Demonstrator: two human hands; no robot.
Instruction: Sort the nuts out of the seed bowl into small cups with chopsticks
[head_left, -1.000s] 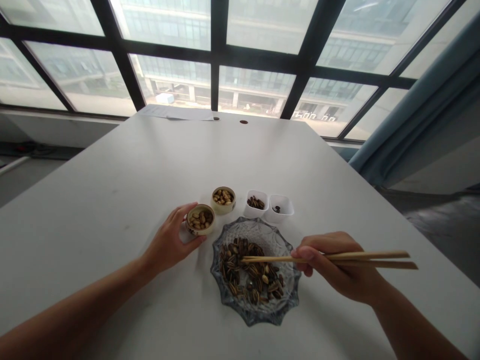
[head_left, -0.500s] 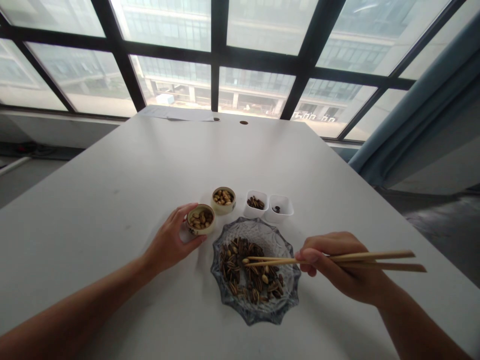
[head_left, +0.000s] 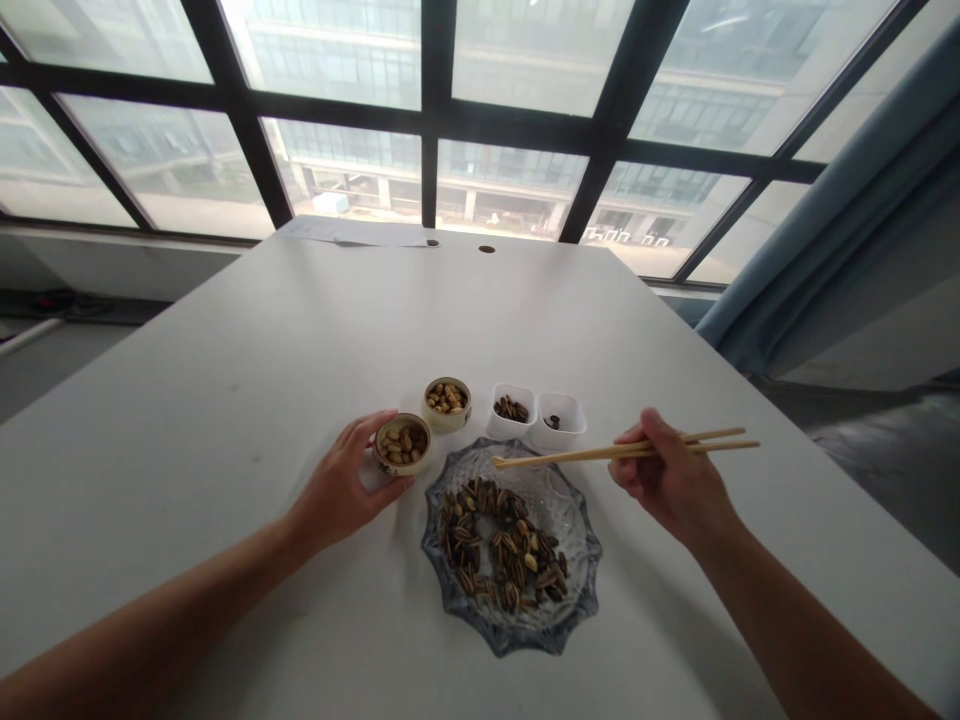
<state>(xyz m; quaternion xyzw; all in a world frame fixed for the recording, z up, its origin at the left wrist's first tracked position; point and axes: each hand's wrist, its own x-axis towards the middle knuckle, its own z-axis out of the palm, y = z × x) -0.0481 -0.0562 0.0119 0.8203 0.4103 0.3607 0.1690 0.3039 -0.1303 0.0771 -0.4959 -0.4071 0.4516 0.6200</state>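
My left hand (head_left: 356,470) curls its thumb and fingers around a small round ceramic bowl (head_left: 403,468) that holds pale brown nuts. In my right hand (head_left: 667,475) is a pair of wooden chopsticks (head_left: 592,455), nearly closed, with their tips over the far part of the scalloped glass bowl (head_left: 514,640). Something small may sit at the tips, but I cannot make it out. Striped sunflower seeds (head_left: 510,570) lie in the glass bowl, mixed with a few lighter nuts (head_left: 530,561).
Behind the glass bowl stand a second ceramic bowl (head_left: 447,402) of nuts, a white square cup (head_left: 512,408) with striped seeds and another white cup (head_left: 561,418) with a few dark seeds. Papers (head_left: 352,232) lie at the far end of the white table (head_left: 225,420).
The chopsticks have risen from among the seeds and moved away from me, toward the glass bowl's far rim. My right hand has turned upward. My left hand stays on the ceramic bowl.
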